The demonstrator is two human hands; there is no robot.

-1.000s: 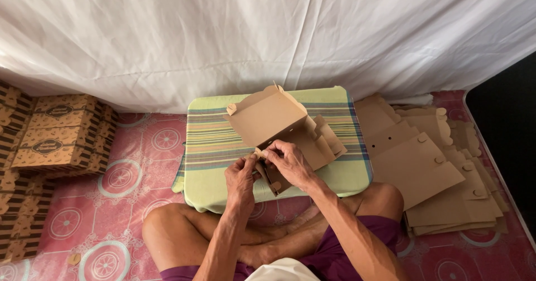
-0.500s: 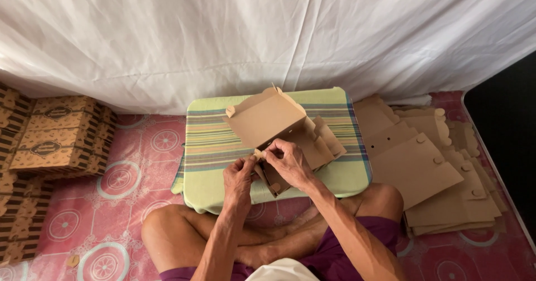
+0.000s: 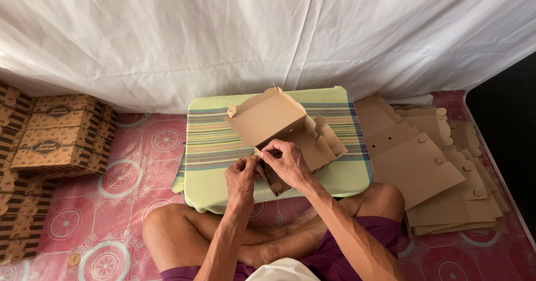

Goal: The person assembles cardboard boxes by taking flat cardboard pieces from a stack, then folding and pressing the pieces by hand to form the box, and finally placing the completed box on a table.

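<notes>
Cardboard box [image 3: 282, 130] half-folded on striped cushion [image 3: 212, 147], near corner pinched together by left hand [image 3: 241, 175] and right hand [image 3: 287, 161], seemingly a flap.

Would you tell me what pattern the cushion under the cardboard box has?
Pale green cushion with multicoloured stripes, seen in the head view beneath the brown cardboard box.

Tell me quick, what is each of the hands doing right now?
Left hand: closed, pinching a corner flap of the cardboard box.
Right hand: closed on the same box corner.
</notes>
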